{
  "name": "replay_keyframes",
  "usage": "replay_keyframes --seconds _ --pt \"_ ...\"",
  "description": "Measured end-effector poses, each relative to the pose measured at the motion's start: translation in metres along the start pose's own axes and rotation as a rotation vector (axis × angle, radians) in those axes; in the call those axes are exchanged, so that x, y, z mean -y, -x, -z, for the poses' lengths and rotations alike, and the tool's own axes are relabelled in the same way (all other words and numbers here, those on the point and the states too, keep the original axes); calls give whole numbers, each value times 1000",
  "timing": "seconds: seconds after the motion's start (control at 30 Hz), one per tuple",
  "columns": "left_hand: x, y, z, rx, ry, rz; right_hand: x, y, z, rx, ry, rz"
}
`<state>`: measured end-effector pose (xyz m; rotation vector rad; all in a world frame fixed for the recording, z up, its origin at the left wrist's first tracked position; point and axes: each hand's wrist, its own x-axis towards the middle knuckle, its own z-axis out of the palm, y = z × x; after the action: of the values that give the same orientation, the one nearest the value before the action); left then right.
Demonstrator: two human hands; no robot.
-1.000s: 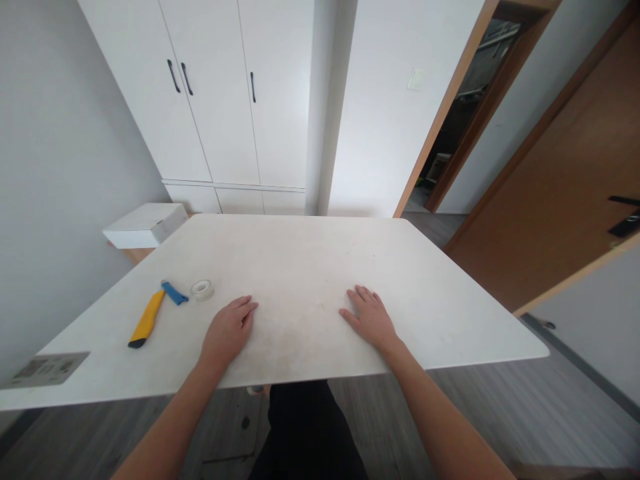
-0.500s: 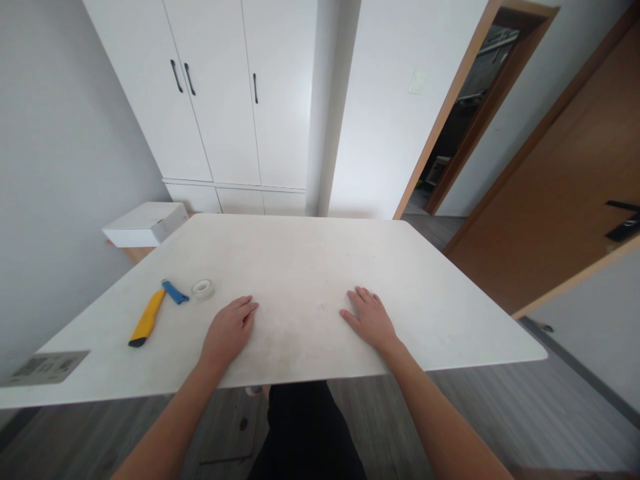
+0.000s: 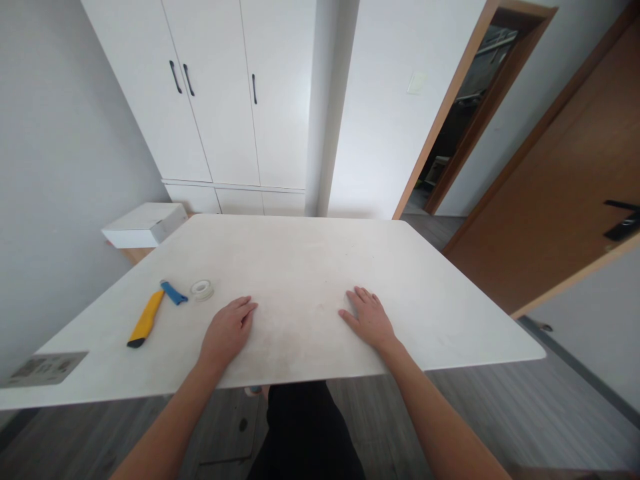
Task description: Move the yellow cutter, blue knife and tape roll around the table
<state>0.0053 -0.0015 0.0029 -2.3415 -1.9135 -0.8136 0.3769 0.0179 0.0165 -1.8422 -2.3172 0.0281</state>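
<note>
Reads as a rest step, no grasp; taking any item would call for lifting the left hand (image 3: 227, 333) leftward. On the table (image 3: 300, 253): yellow tool (image 3: 146, 320), blue tool (image 3: 174, 293) by its far end, tape roll (image 3: 203, 295) just beside. Left hand palm-down, fingers together, slightly bent; underside hidden, probably empty. Right hand (image 3: 371, 321) flat, fingers slightly apart, thumb out.

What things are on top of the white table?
A yellow object, a blue object, a white roll, a grey label, the left hand and right hand. What the hands cover cannot be seen.
</note>
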Motion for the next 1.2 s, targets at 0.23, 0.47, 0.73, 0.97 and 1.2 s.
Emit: replay_keyframes --seconds 0.23,0.47,0.73,0.97,1.2 --pt "2 -1 -1 2 -2 -8 -2 -1 -2 -4 -10 9" --pt "3 0 -3 -18 2 -19 -2 -1 -2 -10 -16 7" --pt "4 0 -4 -25 7 -14 -2 -1 -2 -12 -13 7" --pt "4 0 -4 -23 1 -16 -2 -1 -3 -11 -1 5" --pt "4 1 -4 -13 -10 -22 0 -1 -1 -8 0 5"
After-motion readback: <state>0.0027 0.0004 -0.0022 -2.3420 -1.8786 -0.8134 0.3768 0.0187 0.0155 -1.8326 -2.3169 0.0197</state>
